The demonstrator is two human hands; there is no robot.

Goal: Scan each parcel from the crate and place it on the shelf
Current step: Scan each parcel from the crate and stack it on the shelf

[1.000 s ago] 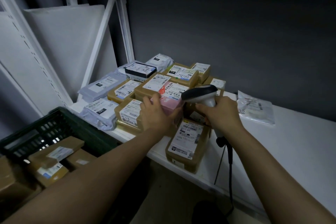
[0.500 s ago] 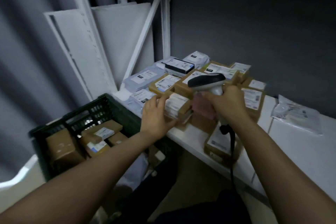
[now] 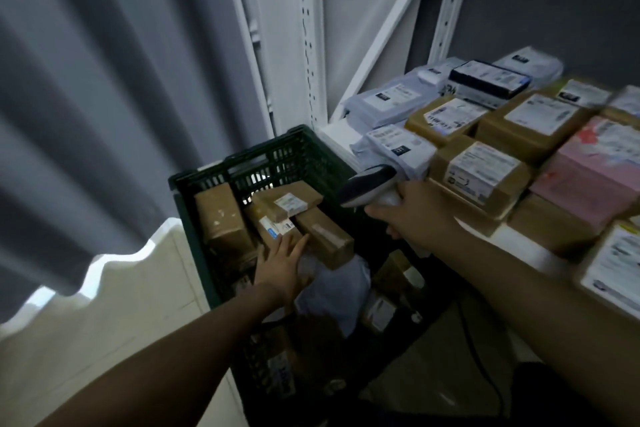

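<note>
The left hand [image 3: 282,265] was down in the crate [image 3: 242,165], its grip apart: fingers straight, holding nothing. Its fingertips lay at the near end of a labelled box [image 3: 275,227], just beside a brown box [image 3: 323,237] on the right. Whether they touched either could not be told. A grey bag [image 3: 334,282] lay just right of the palm. To pick well, the hand would likely have to settle on one parcel, curl round its edges and lift it label-up, so the scan would need no turning. The right hand [image 3: 417,217] had its grip clamped on the scanner [image 3: 370,185], held by the crate's right side with its nose toward the parcels. Beyond, the shelf [image 3: 337,132] carried many parcels.
</note>
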